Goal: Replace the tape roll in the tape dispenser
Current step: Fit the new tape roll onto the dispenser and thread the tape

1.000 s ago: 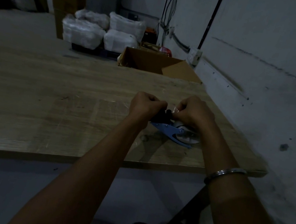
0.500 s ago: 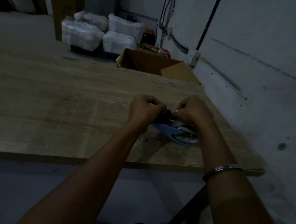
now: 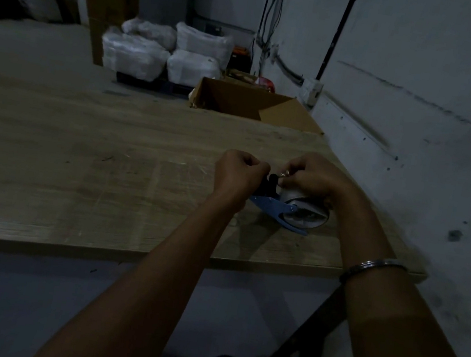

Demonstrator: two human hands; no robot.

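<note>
A blue tape dispenser (image 3: 272,207) lies on the wooden table (image 3: 78,161) near its right front corner. A clear tape roll (image 3: 304,210) sits in the dispenser. My left hand (image 3: 239,176) is closed around the dispenser's dark front end. My right hand (image 3: 312,177) rests over the top of the roll, its fingertips pinching the loose tape end beside the black roller (image 3: 272,180). The dispenser's handle and the far side of the roll are hidden under my hands.
An open cardboard box (image 3: 251,104) stands on the floor beyond the table's far edge. White filled sacks (image 3: 167,52) are stacked farther back. A grey wall (image 3: 421,114) runs close along the table's right side. A metal bangle (image 3: 374,266) circles my right wrist.
Both hands stay on the dispenser. My right fingertips have shifted slightly at the tape end near the roller; the dispenser has hardly moved.
</note>
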